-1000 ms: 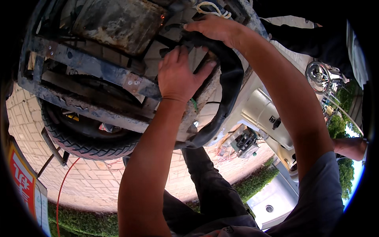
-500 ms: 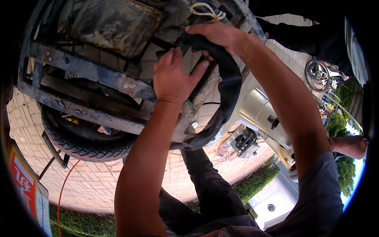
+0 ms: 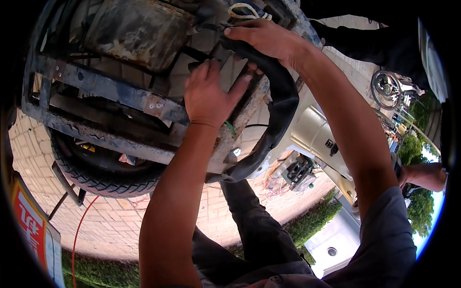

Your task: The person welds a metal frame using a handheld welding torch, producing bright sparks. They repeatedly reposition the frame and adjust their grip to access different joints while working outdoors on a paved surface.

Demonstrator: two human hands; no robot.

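A soft black rubber-like tube (image 3: 284, 103) hangs in a loop over the right side of a rusty metal frame (image 3: 110, 86). At its upper end, my right hand (image 3: 261, 42) is wrapped round it, thumb on top and fingertips showing below. From that end a thin dark strand (image 3: 209, 26) runs left. My left hand (image 3: 207, 93) lies over the frame by a dark strip, back of the hand up, with the thumb spread away from the fingers. Its thumb tip comes near the right fingers. What lies beneath its palm is hidden.
A rusty metal box (image 3: 139, 33) sits in the frame above a treaded tyre (image 3: 105, 180). A pale rope loop (image 3: 245, 10) lies near my right hand. Beyond are a red hose (image 3: 77, 235), a beige vehicle panel (image 3: 319, 132) and another person's forearm (image 3: 425, 176).
The tube's loop has bulged a little to the right. My right hand has risen slightly with its end, and my left hand has barely shifted.
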